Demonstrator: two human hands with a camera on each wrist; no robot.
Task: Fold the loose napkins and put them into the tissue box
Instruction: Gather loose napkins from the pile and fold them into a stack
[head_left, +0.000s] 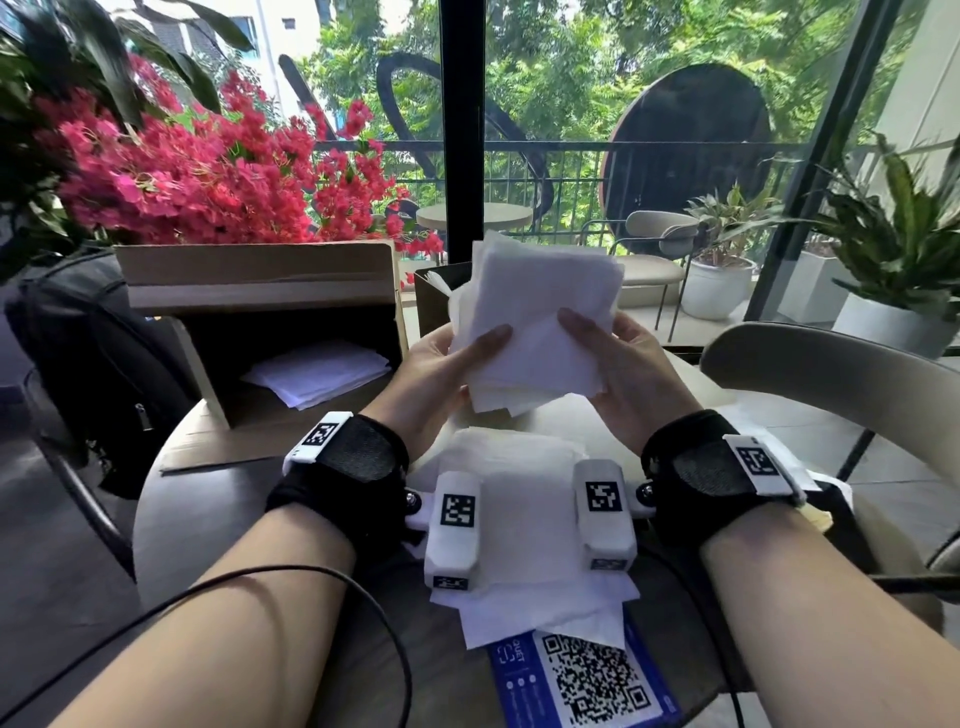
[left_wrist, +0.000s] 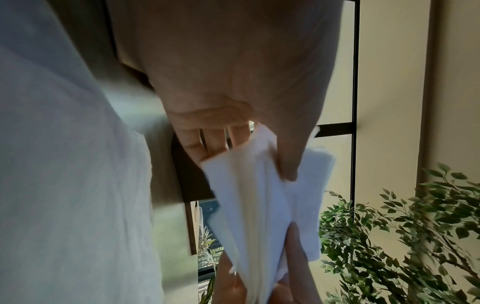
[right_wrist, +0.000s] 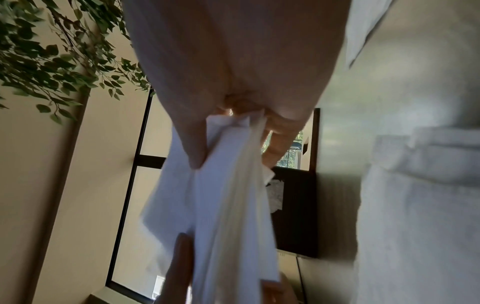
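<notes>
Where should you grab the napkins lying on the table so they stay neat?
Probably pinch the loose napkins on the table at two opposite edges, coming from above with both hands. They lie flat, thin and layered, so one corner alone would likely let them droop and slide apart.

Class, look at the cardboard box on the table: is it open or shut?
Open. The cardboard box has its flap raised, and its dark inside shows white napkins lying within.

dark tissue box (head_left: 434, 299) mostly hidden behind held napkins (head_left: 535, 322), QR card (head_left: 587, 680) cut off
</notes>
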